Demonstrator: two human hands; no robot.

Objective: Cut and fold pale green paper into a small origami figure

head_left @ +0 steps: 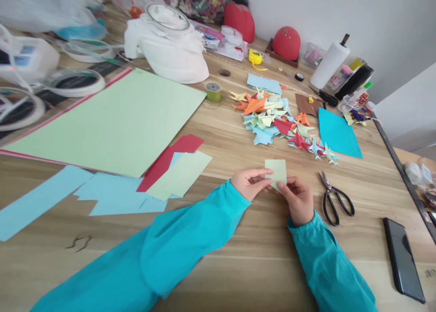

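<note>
A small pale green piece of paper point(276, 167) is held upright between both hands, a little above the wooden table. My left hand point(249, 183) pinches its left edge between thumb and fingers. At the lower right corner, my right hand point(298, 198) grips it with the thumb in front, the fingers partly hidden behind. Beyond the paper lies a heap of folded paper cranes point(264, 116) in orange, green, blue and red. To the right of my right hand rest black-handled scissors point(330, 196), blades slightly apart.
Left of my hands are green strips point(184, 173), a red strip point(160, 169), blue paper pieces point(116, 191) and a large green sheet point(136, 121). A phone point(403, 260) lies at right, a turquoise sheet point(340, 132) behind the scissors. A thread spool point(213, 92) and yellow tape measure point(255, 56) stand farther back.
</note>
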